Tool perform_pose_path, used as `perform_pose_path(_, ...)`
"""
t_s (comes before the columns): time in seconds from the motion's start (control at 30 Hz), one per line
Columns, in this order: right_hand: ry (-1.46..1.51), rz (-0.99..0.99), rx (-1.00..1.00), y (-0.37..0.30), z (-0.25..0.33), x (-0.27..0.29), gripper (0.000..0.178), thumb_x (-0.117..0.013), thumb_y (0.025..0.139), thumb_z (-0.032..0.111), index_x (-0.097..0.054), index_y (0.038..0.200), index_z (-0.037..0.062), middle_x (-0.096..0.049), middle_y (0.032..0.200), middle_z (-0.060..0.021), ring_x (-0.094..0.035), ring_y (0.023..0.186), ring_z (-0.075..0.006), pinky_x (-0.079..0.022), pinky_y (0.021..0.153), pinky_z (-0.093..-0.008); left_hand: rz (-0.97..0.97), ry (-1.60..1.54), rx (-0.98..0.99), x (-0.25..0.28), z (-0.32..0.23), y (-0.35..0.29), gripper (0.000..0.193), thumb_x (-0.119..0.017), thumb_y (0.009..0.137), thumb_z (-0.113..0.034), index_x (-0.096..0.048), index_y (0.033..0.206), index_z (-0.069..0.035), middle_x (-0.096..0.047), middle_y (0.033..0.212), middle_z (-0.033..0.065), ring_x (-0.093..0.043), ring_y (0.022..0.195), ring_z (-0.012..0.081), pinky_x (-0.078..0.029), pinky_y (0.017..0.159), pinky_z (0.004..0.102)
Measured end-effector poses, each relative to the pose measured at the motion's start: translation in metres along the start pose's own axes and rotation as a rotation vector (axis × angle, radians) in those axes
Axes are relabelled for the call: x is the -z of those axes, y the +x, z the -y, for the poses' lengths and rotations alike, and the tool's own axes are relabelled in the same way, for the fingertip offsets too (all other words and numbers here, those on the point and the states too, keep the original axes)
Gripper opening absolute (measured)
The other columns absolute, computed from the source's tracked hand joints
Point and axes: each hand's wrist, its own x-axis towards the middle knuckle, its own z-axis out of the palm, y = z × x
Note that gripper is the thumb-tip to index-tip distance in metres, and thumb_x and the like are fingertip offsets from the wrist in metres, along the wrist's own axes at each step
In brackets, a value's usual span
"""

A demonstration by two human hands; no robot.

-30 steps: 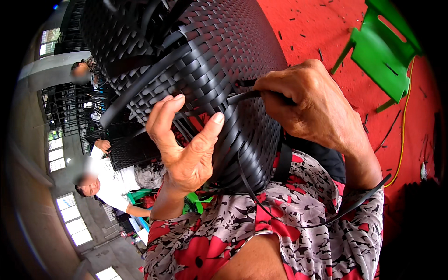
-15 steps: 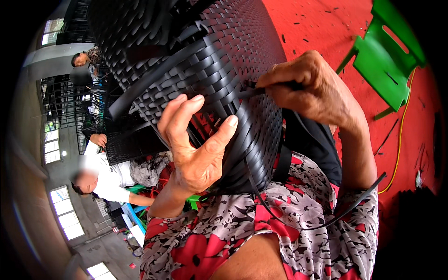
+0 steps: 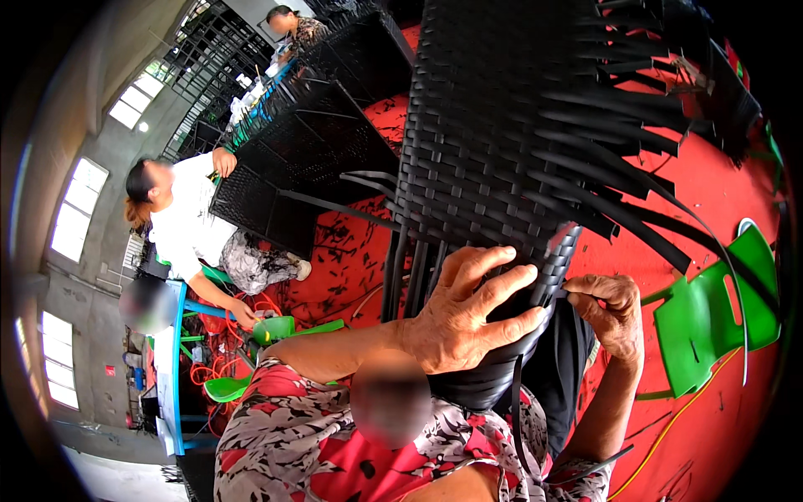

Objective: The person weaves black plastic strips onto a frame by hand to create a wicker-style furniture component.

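Note:
A black woven panel, made of flat plastic strips, stands before me and leans over my lap. My left hand lies against its near lower part, fingers spread over the weave and gripping nothing. At the panel's right edge my right hand is closed in a pinch on a black plastic strip, of which only a short piece shows. Many loose strip ends fan out from the panel's right side. Another thin strip hangs down over my patterned shirt.
A green plastic chair stands on the red floor at right, with a yellow cable near it. At left a person in white sits beside another black woven piece. A second person is farther back. Black scraps litter the floor.
My view has shifted, and the panel now shows more upright with its loose ends at right. My left hand has come down flat on the weave; my right hand is still pinching at the edge.

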Motion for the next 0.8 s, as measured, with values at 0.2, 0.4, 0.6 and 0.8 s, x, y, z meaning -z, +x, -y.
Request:
perform_pose_path(0.2,-0.221,-0.139,-0.086,-0.001,0.015,-0.014,0.014,-0.065,0.080,-0.007,-0.068,0.093,-0.0021,-0.064,0.074,-0.0106,-0.063,0.067,-0.0210,-0.047,0.062,-0.0300,-0.039,0.003,-0.045,-0.004,0.003,-0.001,0.033,-0.067,0.076,-0.015,-0.069,0.109,-0.014,-0.046,0.136,0.0160,-0.042,0.125,0.0377,-0.037,0.097,0.0526)
perform_pose_path(0.4,-0.558,-0.244,0.078,0.003,0.026,-0.027,0.018,-0.063,0.081,0.000,-0.068,0.096,0.0088,-0.061,0.079,-0.0141,-0.062,0.073,-0.0377,-0.047,0.061,-0.0422,-0.068,0.015,0.022,-0.007,0.004,0.002,0.030,-0.076,0.071,-0.008,-0.075,0.101,-0.014,-0.056,0.128,0.0160,-0.049,0.119,0.0359,-0.041,0.099,0.0440)
perform_pose_path(0.6,-0.265,-0.098,0.094,0.011,0.011,-0.007,0.012,-0.064,0.084,0.003,-0.066,0.095,0.0009,-0.068,0.085,-0.0154,-0.068,0.081,-0.0327,-0.053,0.069,-0.0376,-0.130,-0.029,-0.013,-0.018,0.006,0.006,0.027,-0.069,0.078,-0.015,-0.074,0.103,-0.015,-0.056,0.128,0.0135,-0.048,0.119,0.0327,-0.037,0.097,0.0450)
perform_pose_path(0.8,-0.329,-0.024,0.156,0.017,0.002,0.003,0.014,-0.063,0.084,0.003,-0.068,0.096,-0.0001,-0.068,0.088,-0.0183,-0.066,0.083,-0.0375,-0.053,0.070,-0.0395,-0.185,0.004,-0.038,-0.020,0.014,0.000,0.027,-0.069,0.075,-0.015,-0.074,0.102,-0.013,-0.057,0.127,0.0141,-0.049,0.119,0.0338,-0.040,0.094,0.0474)
